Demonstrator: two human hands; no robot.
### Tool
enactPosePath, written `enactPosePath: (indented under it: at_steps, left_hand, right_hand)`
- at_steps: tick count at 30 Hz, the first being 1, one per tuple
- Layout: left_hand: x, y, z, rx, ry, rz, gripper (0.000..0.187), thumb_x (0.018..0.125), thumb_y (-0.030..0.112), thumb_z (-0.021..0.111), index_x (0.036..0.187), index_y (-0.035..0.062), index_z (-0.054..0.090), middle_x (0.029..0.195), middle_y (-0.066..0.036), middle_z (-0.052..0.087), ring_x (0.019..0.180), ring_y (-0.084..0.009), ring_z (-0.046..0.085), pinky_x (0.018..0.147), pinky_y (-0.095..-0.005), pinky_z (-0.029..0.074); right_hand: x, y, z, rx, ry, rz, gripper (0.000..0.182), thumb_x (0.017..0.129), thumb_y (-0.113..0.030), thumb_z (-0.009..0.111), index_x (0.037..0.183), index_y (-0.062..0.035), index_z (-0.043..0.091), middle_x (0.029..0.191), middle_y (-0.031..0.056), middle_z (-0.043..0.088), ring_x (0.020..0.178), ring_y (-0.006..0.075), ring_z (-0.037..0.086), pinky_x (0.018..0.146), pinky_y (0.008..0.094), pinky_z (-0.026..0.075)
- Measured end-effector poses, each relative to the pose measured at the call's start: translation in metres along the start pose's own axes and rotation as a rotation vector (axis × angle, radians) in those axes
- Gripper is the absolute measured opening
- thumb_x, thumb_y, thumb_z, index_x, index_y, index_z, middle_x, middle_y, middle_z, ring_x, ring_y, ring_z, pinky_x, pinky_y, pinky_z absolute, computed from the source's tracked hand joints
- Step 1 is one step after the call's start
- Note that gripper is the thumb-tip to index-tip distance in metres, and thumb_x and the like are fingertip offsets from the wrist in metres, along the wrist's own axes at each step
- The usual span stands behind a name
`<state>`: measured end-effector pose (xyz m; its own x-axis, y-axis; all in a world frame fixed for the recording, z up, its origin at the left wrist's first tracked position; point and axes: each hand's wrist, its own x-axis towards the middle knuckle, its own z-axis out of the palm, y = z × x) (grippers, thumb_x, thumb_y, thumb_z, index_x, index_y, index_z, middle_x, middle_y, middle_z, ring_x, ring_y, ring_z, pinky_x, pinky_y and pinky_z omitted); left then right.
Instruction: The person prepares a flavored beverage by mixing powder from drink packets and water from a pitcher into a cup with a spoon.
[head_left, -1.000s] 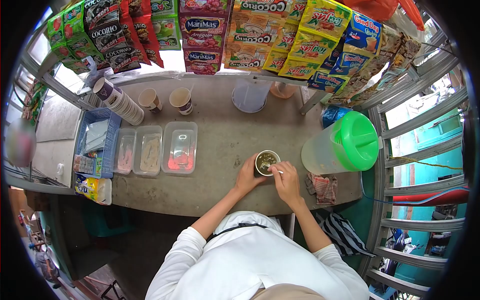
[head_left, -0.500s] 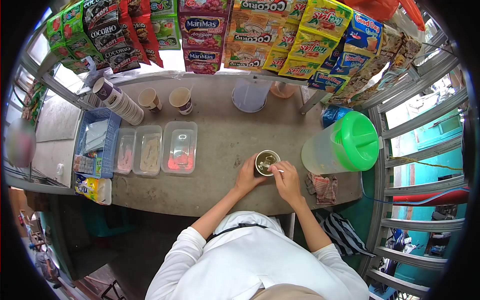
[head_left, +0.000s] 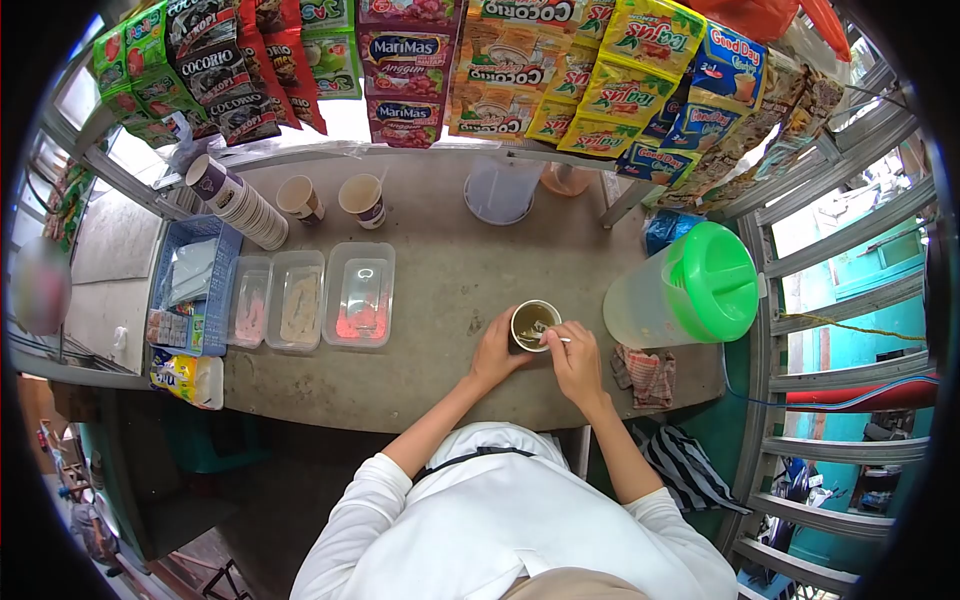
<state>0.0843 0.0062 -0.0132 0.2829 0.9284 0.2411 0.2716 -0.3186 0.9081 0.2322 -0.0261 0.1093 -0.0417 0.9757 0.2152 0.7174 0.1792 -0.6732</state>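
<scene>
My left hand (head_left: 494, 358) is wrapped around the side of a paper cup (head_left: 514, 322) that stands near the front of the counter. Greenish-brown liquid (head_left: 529, 316) fills much of the cup, with a pale glint in it. Between the pinched fingers of my right hand (head_left: 577, 365) is a thin, light-coloured spoon (head_left: 562, 340), its lower end dipped in the liquid. A crumpled red-and-white cloth (head_left: 650, 378) lies just right of my right hand.
A pitcher with a green lid (head_left: 712, 285) leans over at the right. To the left are clear plastic tubs (head_left: 385, 265), a blue basket (head_left: 228, 240) and stacked paper cups (head_left: 240, 208). Drink sachets (head_left: 405, 75) hang overhead. A clear container (head_left: 498, 195) stands at the back.
The spoon and my right fingers have shifted slightly to the right, and the liquid's surface pattern has changed. My left hand stays on the cup.
</scene>
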Motion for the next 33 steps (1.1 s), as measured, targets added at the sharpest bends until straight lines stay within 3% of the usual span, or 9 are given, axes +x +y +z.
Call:
enactPosePath:
  at_steps: [2,8,14,23,29,33]
  left_hand:
    - [0.000,0.001,0.000,0.011,0.003,0.001,0.088,0.060,0.009,0.082,0.135,0.0036,0.039,0.127,-0.019,0.053,0.116,-0.0372,0.053,0.096,-0.0420,0.045]
    - [0.000,0.001,-0.001,0.002,-0.003,-0.015,0.086,0.060,0.009,0.082,0.135,0.0035,0.039,0.125,-0.018,0.054,0.115,-0.0369,0.053,0.095,-0.0419,0.045]
    - [0.001,0.002,-0.001,0.000,0.006,0.005,0.087,0.060,0.009,0.082,0.135,0.0037,0.039,0.125,-0.018,0.054,0.115,-0.0368,0.054,0.095,-0.0420,0.045]
    - [0.001,0.003,-0.001,0.001,0.000,0.010,0.089,0.060,0.010,0.083,0.137,0.0038,0.039,0.128,-0.018,0.054,0.116,-0.0365,0.053,0.096,-0.0424,0.045]
    - [0.007,0.007,-0.009,0.011,-0.018,0.050,0.086,0.059,0.010,0.083,0.135,0.0034,0.041,0.124,-0.018,0.056,0.112,-0.0360,0.056,0.094,-0.0416,0.047]
    - [0.010,0.002,-0.010,0.011,-0.030,0.072,0.083,0.058,0.010,0.084,0.131,0.0011,0.045,0.121,-0.018,0.058,0.110,-0.0348,0.058,0.092,-0.0399,0.049]
  right_hand:
    - [0.001,0.001,-0.002,-0.115,0.007,0.009,0.018,0.093,-0.017,0.052,0.084,-0.0064,0.063,0.084,0.0072,0.062,0.083,0.0260,0.058,0.071,0.0375,0.039]
    - [0.004,0.001,0.006,0.085,0.034,0.010,0.018,0.092,-0.017,0.052,0.082,-0.0068,0.062,0.084,0.0073,0.062,0.081,0.0260,0.057,0.071,0.0384,0.038]
    - [0.005,-0.003,-0.007,-0.108,-0.062,0.036,0.018,0.092,-0.018,0.052,0.084,-0.0068,0.063,0.083,0.0076,0.062,0.082,0.0261,0.058,0.072,0.0384,0.038]
    - [0.006,-0.003,-0.011,-0.006,-0.075,0.015,0.018,0.091,-0.019,0.054,0.085,-0.0069,0.066,0.082,0.0066,0.063,0.080,0.0245,0.059,0.069,0.0369,0.038]
    - [0.001,-0.019,-0.023,0.022,0.045,0.019,0.018,0.091,-0.016,0.055,0.084,-0.0052,0.067,0.080,0.0091,0.063,0.073,0.0253,0.057,0.068,0.0348,0.037]
    - [-0.003,-0.029,-0.027,0.003,0.121,-0.018,0.014,0.090,-0.016,0.058,0.086,-0.0070,0.068,0.083,0.0064,0.065,0.076,0.0229,0.059,0.068,0.0352,0.037]
